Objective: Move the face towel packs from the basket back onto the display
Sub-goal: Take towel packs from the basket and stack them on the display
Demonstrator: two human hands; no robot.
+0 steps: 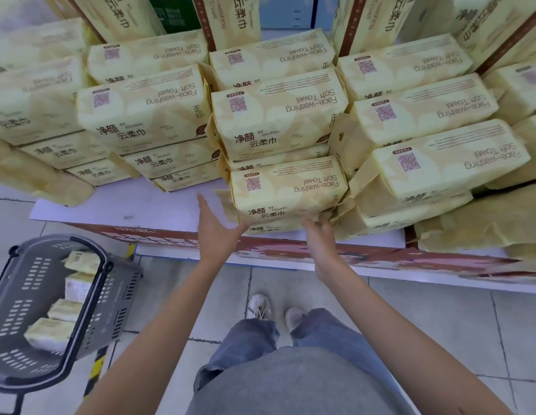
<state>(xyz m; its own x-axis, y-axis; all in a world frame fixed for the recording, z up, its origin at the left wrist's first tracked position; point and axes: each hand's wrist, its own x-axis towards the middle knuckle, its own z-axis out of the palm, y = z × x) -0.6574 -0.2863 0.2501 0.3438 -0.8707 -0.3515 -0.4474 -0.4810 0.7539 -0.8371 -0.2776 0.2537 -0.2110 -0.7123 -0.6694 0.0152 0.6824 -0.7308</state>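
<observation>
Yellow face towel packs fill the display in stacked rows. The front centre pack lies on top of a low stack at the shelf's edge. My left hand is spread with straight fingers just left of that pack, its thumb near the pack's lower left corner. My right hand sits at the pack's lower right front edge, fingers loosely bent and touching it, not wrapped round it. The grey basket stands on the floor at the lower left, with several packs inside.
A bare strip of white shelf lies left of the front stack. Taller upright packs stand at the back. My legs and shoes are on the tiled floor right in front of the shelf's red printed edge.
</observation>
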